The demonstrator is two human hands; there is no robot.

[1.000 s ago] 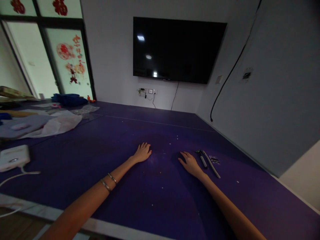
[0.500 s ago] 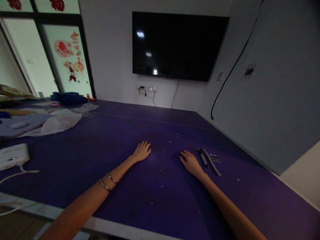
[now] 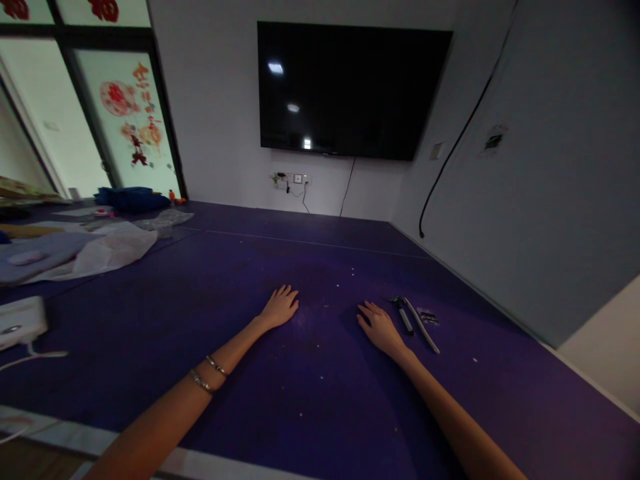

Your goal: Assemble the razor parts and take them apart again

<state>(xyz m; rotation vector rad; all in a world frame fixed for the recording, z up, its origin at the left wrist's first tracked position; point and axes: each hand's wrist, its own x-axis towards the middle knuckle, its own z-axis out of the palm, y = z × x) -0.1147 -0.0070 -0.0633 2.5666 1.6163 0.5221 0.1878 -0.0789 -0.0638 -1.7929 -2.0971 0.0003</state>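
Both my hands rest palm down on a purple tabletop. My left hand lies left of the middle with its fingers stretched out and nothing in it; two silver bangles circle that wrist. To the right, my right hand lies with its fingers slightly apart, also holding nothing. Just beyond its outer side is a small tool with a grey handle and a dark head; its exact kind is hard to make out. Beside that tool lies a pale, slightly curved strip. A small dark, clear-edged piece sits right of the strip.
At the left are a white device with a cord, white sheeting, a blue cloth bundle and other clutter. Small white specks dot the table. A television hangs on the far wall; a black cable dangles at the right.
The view has shifted slightly, so the scene sits a little further left. Both hands stay in the same places on the table, and the things beside them have not moved.
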